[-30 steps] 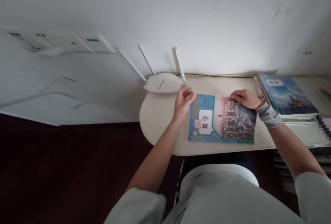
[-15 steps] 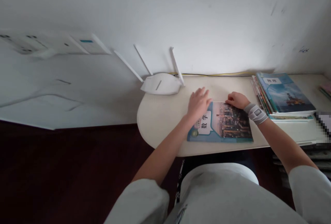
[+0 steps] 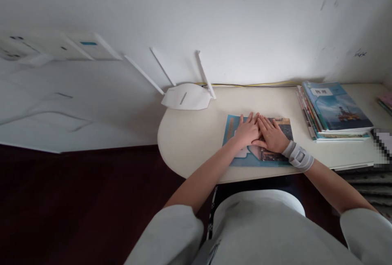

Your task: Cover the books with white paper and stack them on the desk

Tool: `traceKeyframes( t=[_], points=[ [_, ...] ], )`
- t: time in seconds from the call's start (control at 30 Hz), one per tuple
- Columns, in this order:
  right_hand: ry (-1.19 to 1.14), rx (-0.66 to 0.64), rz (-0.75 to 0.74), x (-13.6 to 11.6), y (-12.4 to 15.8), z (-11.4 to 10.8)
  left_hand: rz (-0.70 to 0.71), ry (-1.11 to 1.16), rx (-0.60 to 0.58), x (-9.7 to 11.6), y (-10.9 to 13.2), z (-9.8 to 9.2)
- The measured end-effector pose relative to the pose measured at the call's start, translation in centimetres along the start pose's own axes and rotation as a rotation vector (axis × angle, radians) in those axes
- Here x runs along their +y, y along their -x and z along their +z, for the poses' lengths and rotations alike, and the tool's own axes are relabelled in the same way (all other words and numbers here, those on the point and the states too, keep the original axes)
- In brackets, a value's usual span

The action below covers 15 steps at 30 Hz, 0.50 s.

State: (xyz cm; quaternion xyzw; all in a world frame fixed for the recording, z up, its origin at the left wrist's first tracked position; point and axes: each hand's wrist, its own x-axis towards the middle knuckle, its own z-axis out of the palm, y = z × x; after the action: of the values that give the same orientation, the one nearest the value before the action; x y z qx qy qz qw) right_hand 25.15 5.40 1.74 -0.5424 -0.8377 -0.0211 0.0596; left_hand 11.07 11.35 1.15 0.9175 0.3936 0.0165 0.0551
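A blue textbook [image 3: 230, 128] with a photo cover lies closed and flat on the cream desk [image 3: 192, 142]. My left hand [image 3: 246, 132] rests palm down on the book's middle, fingers stretched out. Beside it, touching, my right hand [image 3: 271, 135] also lies flat on the cover with fingers straight; a grey band wraps its wrist. Neither hand holds anything.
A white router [image 3: 185, 95] with three antennas sits at the desk's back left by the wall. A stack of books [image 3: 335, 112] lies at the right. The desk's rounded left end drops off to dark floor. Wall sockets [image 3: 88, 46] are at the far left.
The book, held at its two far corners a second ago, now lies flat. Both hands have moved together onto the middle of the cover and flattened out.
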Motion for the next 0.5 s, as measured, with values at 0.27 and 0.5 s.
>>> traceKeyframes(
  t=[0.27, 0.5],
  points=[
    [-0.139, 0.168, 0.296, 7.3, 1.5, 2.0, -0.411, 0.319, 0.318, -7.0, 2.7, -0.8],
    [-0.497, 0.474, 0.396, 9.9, 1.1, 4.4, -0.502, 0.504, 0.407, -8.8, 3.5, -0.7]
  ],
)
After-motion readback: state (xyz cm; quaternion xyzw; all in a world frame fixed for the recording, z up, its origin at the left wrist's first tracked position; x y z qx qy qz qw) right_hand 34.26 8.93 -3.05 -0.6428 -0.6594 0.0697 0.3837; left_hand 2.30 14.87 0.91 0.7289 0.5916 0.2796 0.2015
